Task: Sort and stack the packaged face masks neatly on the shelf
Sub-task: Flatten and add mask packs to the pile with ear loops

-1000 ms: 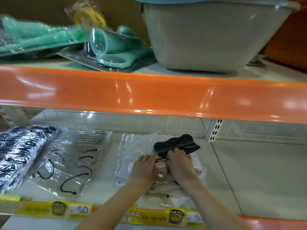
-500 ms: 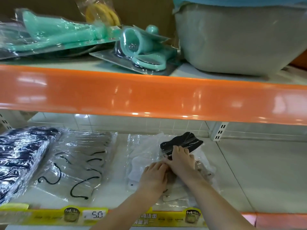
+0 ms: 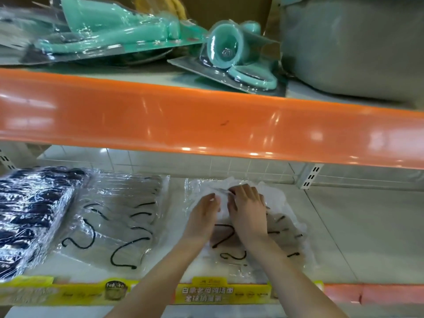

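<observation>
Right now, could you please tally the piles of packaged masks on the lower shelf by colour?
Dark blue pile: 1
Clear-wrapped pale pile with black ear loops: 1
Mixed white and tan pile under the left hand and right hand: 1
Total: 3 piles

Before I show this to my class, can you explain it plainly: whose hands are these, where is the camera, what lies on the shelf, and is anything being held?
There is no machine: a person works bare-handed, and the one camera sits on their head, looking forward and down. Both hands rest on a pile of clear-wrapped face masks on the lower shelf. The left hand lies flat on it; the right hand has its fingers on the crinkled plastic at the far end, though whether it pinches it is unclear. Left of them lie a second clear pack stack and a dark blue stack. Above the orange shelf edge sit teal packaged goods and a grey tub.
</observation>
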Motion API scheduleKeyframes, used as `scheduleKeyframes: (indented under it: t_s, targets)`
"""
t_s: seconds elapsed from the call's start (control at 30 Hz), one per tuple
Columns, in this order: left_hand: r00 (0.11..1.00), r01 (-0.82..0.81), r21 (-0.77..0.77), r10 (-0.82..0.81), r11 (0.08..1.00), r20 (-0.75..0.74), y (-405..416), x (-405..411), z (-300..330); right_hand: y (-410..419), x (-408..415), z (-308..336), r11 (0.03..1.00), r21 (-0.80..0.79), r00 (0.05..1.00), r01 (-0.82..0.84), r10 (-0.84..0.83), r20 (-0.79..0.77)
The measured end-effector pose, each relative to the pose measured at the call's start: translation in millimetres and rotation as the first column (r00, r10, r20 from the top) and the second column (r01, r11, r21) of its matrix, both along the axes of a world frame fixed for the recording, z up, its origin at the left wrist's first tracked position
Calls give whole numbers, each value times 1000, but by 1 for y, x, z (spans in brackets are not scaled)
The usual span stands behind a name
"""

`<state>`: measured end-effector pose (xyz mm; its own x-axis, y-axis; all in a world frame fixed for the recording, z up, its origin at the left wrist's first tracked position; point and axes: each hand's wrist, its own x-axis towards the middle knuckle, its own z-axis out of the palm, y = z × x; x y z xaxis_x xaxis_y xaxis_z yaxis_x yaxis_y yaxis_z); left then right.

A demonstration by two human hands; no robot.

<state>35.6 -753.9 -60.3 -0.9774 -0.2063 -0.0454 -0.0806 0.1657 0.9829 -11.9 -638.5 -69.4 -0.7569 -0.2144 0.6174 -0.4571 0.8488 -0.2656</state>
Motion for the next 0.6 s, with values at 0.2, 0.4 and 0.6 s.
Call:
scheduleKeyframes:
  t_s: [0.2, 0.4, 0.6]
  targets:
    - [998, -49, 406, 34, 913, 46, -41, 20, 35, -38, 27, -3, 954, 37, 954, -298, 299, -6]
    - [972, -235, 298, 213, 925, 104, -111, 34, 24, -79, 32, -6, 962, 18, 962, -273, 274, -9]
    - [920, -392, 15, 392, 920, 23, -198, 45, 12, -121, 33, -7, 967, 47, 959, -252, 256, -123]
